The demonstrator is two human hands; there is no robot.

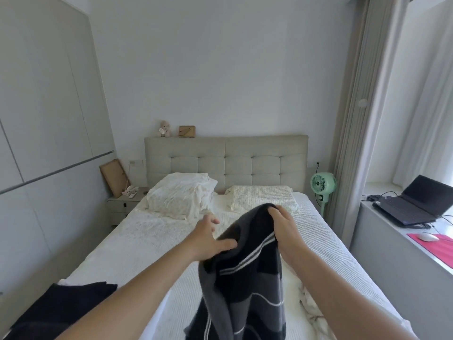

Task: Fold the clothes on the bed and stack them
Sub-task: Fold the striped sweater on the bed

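A dark grey and black garment with white stripes (247, 278) hangs above the bed (137, 244), held up at its top. My right hand (284, 224) is shut on the garment's upper edge. My left hand (208, 238) is to the left of it, fingers spread, its thumb touching the cloth's left edge without gripping it. A black garment (58, 307) lies flat on the bed's near left corner. A crumpled cream garment (313, 312) lies on the bed at the near right, partly hidden by my right forearm.
Two pillows (181, 197) lie at the padded headboard (225, 163). A nightstand (122, 204) stands at the left, a green fan (322, 184) at the right. A laptop (416, 202), a mouse and a pink mat rest on the ledge at the right. A wardrobe fills the left wall.
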